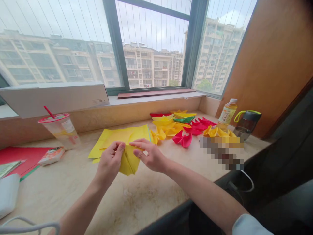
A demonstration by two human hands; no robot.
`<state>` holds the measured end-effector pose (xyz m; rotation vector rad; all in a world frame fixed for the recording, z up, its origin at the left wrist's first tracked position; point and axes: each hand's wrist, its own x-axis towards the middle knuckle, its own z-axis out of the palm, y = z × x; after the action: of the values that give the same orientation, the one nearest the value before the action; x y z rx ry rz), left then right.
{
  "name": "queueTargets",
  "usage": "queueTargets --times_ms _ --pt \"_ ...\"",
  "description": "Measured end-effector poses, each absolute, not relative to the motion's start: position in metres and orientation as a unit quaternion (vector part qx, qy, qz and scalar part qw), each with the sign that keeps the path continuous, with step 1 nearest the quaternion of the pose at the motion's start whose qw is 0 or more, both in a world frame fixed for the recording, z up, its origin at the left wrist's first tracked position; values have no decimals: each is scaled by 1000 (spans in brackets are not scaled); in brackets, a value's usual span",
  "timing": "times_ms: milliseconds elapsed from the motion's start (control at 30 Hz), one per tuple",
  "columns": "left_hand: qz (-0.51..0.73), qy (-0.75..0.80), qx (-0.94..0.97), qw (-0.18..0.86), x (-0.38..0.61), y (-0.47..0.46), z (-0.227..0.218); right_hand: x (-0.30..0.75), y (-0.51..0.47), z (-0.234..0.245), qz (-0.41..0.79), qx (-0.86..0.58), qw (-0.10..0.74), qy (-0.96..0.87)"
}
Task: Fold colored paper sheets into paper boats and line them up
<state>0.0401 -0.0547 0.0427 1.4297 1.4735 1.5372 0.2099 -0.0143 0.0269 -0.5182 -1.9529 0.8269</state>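
Head view, from where I'm standing: L hand has a folded yellow paper clamped btwn thumb & fingers, up at its top L edge. R hand is at the paper's R side, thumb & index apart, tips right by the top edge; can't tell if they press on it. The paper's held above the near-mid part of the counter, pointed end down, w/ a crease line running down it.

Just beyond the hands, a bit L: yellow sheets, approx. flat. To their R, a bunch of folded paper boats, incl. a green boat among yellow & red ones; one red boat sits nearer than most. Farther R, yellow-orange folded pcs in front of a drink bottle, w/ a dark tumbler next to it.

Far L: plastic cup w/ red straw, long white box behind it on the sill. Nearer, same side: small pack at the edge of red paper, plus a white obj., partly cut off.
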Motion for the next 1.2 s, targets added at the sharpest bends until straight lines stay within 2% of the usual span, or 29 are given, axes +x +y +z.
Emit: queueTargets --times_ms 167,300,367,467,533,600,667,733,967,1200 --pt "546 557 441 444 47 -53 43 219 -14 36 210 -108 368 -899" --pt "519 555 411 505 59 -60 47 224 -8 38 171 -65 327 -927" --pt "515 554 403 515 63 -62 49 225 -5 38 171 -72 332 -925" --pt "513 525 413 539 65 -65 47 226 -2 36 179 -154 383 -893" --pt "490 526 463 519 66 -66 44 226 -1 35 182 -232 402 -867" --pt "452 562 544 429 66 -68 39 226 0 35 184 -278 399 -854" --pt "436 594 591 329 67 -71 35 225 -1 36 196 -272 395 -855" --pt "457 599 592 286 70 -73 33 225 -3 37 212 -250 399 -856" --pt "500 588 577 267 75 -75 28 226 -6 39 284 -268 385 -836" --pt "445 633 584 244 54 -66 21 220 -7 34 302 -325 417 -793"
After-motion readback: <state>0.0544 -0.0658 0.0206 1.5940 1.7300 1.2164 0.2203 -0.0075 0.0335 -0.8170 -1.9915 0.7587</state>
